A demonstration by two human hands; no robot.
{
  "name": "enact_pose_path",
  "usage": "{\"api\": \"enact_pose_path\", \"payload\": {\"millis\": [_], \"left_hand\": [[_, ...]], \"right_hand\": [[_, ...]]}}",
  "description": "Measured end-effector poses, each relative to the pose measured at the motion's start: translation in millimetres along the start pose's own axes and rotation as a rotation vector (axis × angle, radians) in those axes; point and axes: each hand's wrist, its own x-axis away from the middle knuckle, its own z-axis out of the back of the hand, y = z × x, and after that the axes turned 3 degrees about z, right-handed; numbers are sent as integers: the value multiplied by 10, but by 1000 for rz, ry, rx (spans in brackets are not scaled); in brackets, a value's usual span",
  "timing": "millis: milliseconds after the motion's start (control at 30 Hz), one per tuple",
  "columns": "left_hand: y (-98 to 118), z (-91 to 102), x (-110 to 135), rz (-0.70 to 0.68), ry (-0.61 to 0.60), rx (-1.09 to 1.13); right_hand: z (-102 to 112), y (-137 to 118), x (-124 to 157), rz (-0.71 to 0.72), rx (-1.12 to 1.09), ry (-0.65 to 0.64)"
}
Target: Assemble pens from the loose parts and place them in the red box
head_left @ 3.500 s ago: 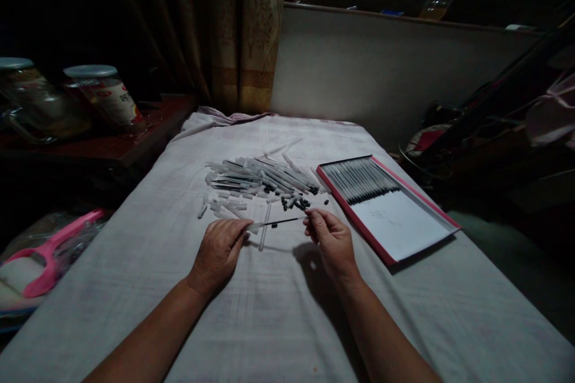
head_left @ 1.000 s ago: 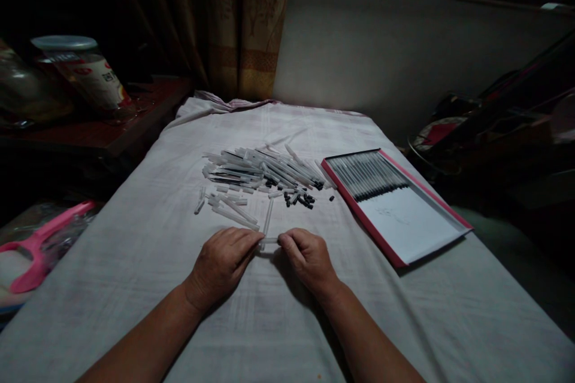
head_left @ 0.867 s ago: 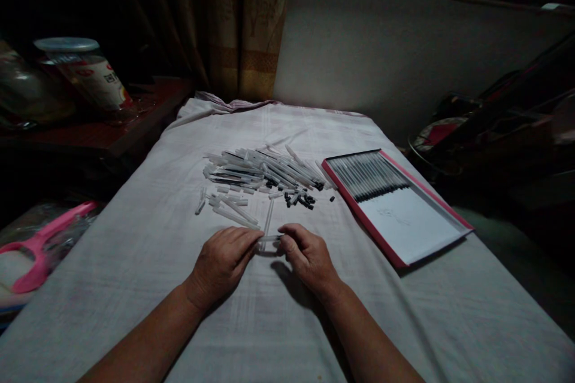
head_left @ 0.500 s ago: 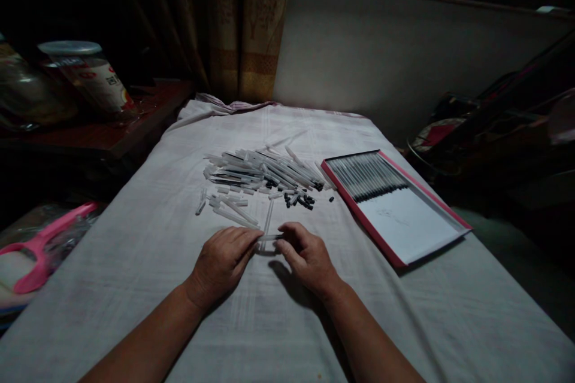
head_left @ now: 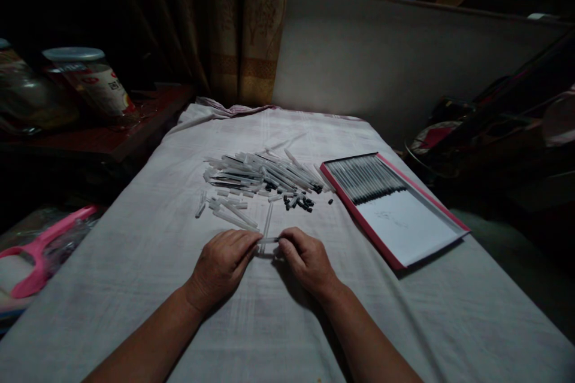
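A clear pen (head_left: 269, 240) lies level between my two hands, just over the cloth. My left hand (head_left: 224, 260) is closed around its left part, hiding that end. At the dark right end, my right hand (head_left: 309, 257) pinches with thumb and forefinger. Beneath the pen another clear tube (head_left: 268, 218) rests on the cloth, pointing away from me. Beyond the hands is a heap of pen parts (head_left: 265, 169), with small black pieces (head_left: 300, 202) at its near right. Several loose clear tubes (head_left: 233, 213) lie just past my left hand.
A shallow red-edged box (head_left: 369, 228) stands at the right, with a row of black-tipped pens (head_left: 366, 176) along its far side. A white checked cloth (head_left: 251, 323) covers the surface. Jars (head_left: 96, 84) stand on a dark side table; a pink-handled item (head_left: 49, 245) is at lower left.
The fingers of my right hand have closed onto the pen's dark end, where they were more spread before. My left hand keeps its hold. The view has tilted slightly.
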Motion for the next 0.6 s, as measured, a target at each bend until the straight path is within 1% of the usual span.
{"api": "enact_pose_path", "payload": {"millis": [67, 200, 333, 500, 600], "left_hand": [[-3, -1, 1, -3, 12, -3], [-1, -4, -2, 2, 8, -5], [3, -4, -6, -3, 6, -4], [6, 0, -2, 2, 6, 2], [11, 3, -6, 2, -5, 1]], "right_hand": [[-3, 6, 0, 2, -3, -10], [-4, 18, -2, 53, 19, -3], [-3, 15, -2, 36, 22, -10], [-3, 12, -4, 85, 29, 3], [0, 16, -7, 68, 38, -2]]}}
